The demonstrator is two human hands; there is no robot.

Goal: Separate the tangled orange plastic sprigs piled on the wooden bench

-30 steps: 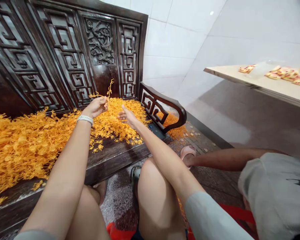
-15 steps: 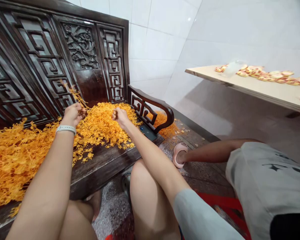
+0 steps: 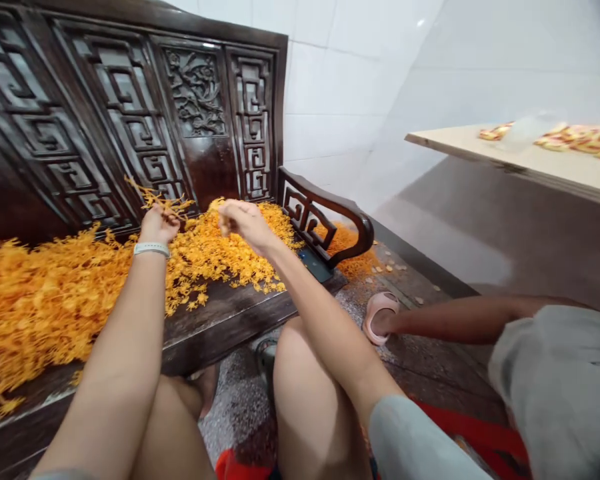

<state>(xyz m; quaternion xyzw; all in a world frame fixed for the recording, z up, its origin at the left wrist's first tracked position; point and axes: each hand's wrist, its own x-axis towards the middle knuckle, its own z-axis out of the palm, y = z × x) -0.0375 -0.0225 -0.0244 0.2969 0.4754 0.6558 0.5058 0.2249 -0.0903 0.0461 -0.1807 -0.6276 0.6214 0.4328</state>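
My left hand (image 3: 158,225), below a pale wristband (image 3: 151,249), is closed round a bunch of thin, branching orange plastic pieces (image 3: 155,198) that stick out above the fingers. To its right, my right hand (image 3: 246,223) is held in a pinch above the pile; an orange bit shows by its fingertips, but I cannot make out what they grip. Beneath both hands spreads a heap of small spidery orange plastic pieces (image 3: 225,257). A larger mass of the same pieces (image 3: 40,307) covers the left of the dark wooden bench (image 3: 220,320).
The bench has a carved back (image 3: 195,160) and a curved armrest (image 3: 365,233). Beyond it, more orange pieces (image 3: 350,257) lie on the floor. A shelf (image 3: 455,150) at right bears red-and-yellow packets (image 3: 575,140). Another person's leg (image 3: 445,320) and pink shoe (image 3: 380,317) are close by.
The view has swung left, shifting the scene rightward. My right hand has come nearer my left hand and turned its back upward. The bunch in my left hand now leans more to the right.
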